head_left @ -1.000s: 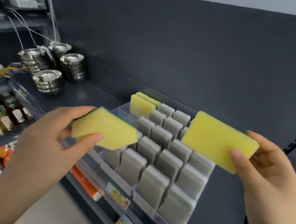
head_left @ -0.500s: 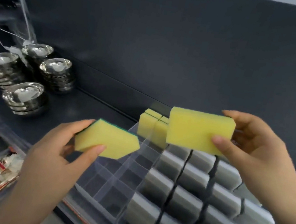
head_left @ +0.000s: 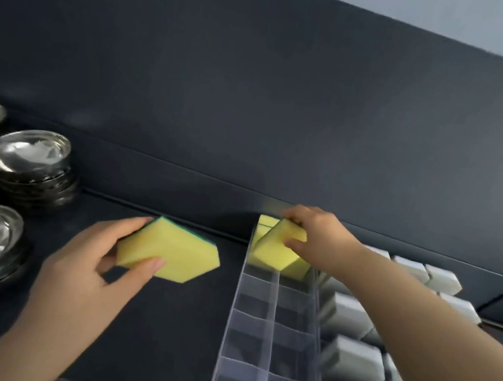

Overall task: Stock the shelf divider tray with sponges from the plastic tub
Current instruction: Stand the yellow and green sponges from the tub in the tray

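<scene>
A clear plastic divider tray [head_left: 270, 335] runs from the shelf's back wall toward me, its two left columns of cells bare except at the far end. My right hand [head_left: 318, 237] grips a yellow sponge [head_left: 278, 244] tilted into a far cell, against other yellow sponges [head_left: 262, 225] standing at the back. My left hand [head_left: 89, 267] holds a second yellow sponge [head_left: 168, 251] with a green scouring edge above the dark shelf, left of the tray. The plastic tub is not in view.
Grey sponges [head_left: 352, 357] fill the cells on the tray's right side. Stacks of shiny steel bowls [head_left: 25, 161] stand at the left of the dark shelf [head_left: 156, 323]. The dark back panel [head_left: 259, 92] rises just behind the tray.
My right hand has moved down and forward, lowering its sponge from mid-air into the far cell. The left hand keeps its sponge, now further left of the tray. The view has shifted closer.
</scene>
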A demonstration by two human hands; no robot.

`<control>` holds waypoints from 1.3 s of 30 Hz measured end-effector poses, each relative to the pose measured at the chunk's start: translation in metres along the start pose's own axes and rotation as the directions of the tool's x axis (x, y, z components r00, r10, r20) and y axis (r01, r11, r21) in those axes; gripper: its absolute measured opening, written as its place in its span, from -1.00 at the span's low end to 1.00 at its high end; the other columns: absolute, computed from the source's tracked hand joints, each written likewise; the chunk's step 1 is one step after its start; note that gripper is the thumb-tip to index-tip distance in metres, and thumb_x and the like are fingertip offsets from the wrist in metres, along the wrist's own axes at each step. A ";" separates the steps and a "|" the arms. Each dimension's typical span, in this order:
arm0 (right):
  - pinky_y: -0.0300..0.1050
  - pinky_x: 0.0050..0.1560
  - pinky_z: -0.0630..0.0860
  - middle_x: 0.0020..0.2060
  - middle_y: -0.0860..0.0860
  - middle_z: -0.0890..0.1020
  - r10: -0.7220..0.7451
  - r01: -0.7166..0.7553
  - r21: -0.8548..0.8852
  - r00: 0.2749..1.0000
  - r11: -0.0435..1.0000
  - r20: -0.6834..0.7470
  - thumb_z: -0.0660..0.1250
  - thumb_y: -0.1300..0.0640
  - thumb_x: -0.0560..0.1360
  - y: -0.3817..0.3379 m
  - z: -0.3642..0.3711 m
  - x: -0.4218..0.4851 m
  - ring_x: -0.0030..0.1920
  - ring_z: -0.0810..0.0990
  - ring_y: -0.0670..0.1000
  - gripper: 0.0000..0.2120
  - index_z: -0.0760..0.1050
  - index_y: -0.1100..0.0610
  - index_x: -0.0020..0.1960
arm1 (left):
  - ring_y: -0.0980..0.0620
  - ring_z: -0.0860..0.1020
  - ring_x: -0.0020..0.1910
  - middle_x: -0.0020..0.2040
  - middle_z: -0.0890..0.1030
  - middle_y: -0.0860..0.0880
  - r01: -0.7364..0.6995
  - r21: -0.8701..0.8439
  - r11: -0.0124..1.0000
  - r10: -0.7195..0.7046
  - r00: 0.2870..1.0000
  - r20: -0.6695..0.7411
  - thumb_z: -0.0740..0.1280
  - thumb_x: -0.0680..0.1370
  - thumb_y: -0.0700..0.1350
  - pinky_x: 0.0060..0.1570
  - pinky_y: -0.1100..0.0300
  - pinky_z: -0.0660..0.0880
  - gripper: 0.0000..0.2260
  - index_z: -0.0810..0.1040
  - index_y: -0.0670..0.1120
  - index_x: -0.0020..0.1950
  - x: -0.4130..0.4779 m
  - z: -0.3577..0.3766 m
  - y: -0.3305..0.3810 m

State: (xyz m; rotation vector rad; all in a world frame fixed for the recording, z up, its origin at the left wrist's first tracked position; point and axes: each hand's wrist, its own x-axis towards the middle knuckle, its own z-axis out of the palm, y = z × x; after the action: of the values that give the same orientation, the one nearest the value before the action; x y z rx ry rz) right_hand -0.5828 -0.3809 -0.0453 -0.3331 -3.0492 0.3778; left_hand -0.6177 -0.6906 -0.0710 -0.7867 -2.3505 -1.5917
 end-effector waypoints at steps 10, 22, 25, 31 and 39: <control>0.00 0.15 0.46 0.28 0.03 0.41 0.084 -0.060 -0.261 0.993 0.963 0.080 0.30 0.10 0.50 -0.024 0.025 0.017 0.22 0.44 0.11 -0.51 0.26 -0.04 0.38 | 0.26 0.57 -0.02 0.04 0.56 0.23 -0.074 -0.093 0.993 0.083 0.991 0.102 0.42 0.30 -0.02 -0.05 0.51 0.44 -0.61 0.50 0.22 0.10 0.027 -0.014 -0.023; -0.22 0.05 0.42 0.04 -0.06 0.53 0.043 -0.036 0.038 0.978 0.999 -0.206 0.38 0.07 0.46 -0.023 -0.017 -0.020 -0.01 0.51 -0.09 -0.66 0.48 0.05 0.22 | 0.18 0.50 0.05 0.09 0.49 0.16 -0.162 0.038 0.986 0.147 0.955 0.256 0.46 0.40 -0.16 0.04 0.31 0.47 -0.58 0.53 -0.02 0.25 0.047 0.030 -0.019; -0.28 -0.02 0.39 -0.12 -0.19 0.47 0.013 0.025 0.135 0.961 0.991 -0.277 0.41 0.11 0.44 -0.021 -0.020 -0.035 -0.19 0.45 -0.29 -0.71 0.54 0.08 0.15 | 0.26 0.40 0.01 0.11 0.39 0.17 -0.236 0.069 0.969 0.197 0.914 0.355 0.42 0.46 -0.14 0.06 0.51 0.28 -0.55 0.45 0.00 0.33 0.061 0.065 -0.008; -0.36 -0.02 0.35 -0.02 -0.12 0.49 -0.032 0.073 0.175 0.973 0.982 -0.228 0.36 0.17 0.47 -0.016 -0.004 -0.042 -0.09 0.45 -0.22 -0.65 0.48 0.02 0.24 | 0.20 0.36 -0.03 0.15 0.41 0.13 -0.323 0.122 0.938 0.217 0.826 0.520 0.39 0.48 -0.05 -0.03 0.35 0.31 -0.57 0.40 0.07 0.33 0.081 0.117 0.008; -0.14 0.26 0.34 0.24 -0.02 0.46 -0.050 0.059 0.138 0.996 0.989 -0.069 0.29 0.18 0.50 -0.008 0.009 -0.039 0.23 0.44 -0.03 -0.60 0.40 0.02 0.33 | 0.09 0.43 0.09 0.20 0.41 0.09 -0.333 0.157 0.930 0.180 0.784 0.593 0.40 0.47 -0.08 0.03 0.28 0.35 -0.63 0.46 0.03 0.26 0.082 0.144 0.001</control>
State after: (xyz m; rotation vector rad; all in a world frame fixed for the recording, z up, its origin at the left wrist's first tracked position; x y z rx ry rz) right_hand -0.5475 -0.3988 -0.0529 -0.2485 -2.9410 0.5619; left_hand -0.6675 -0.5335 -0.0918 -1.6278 -2.5903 -0.9962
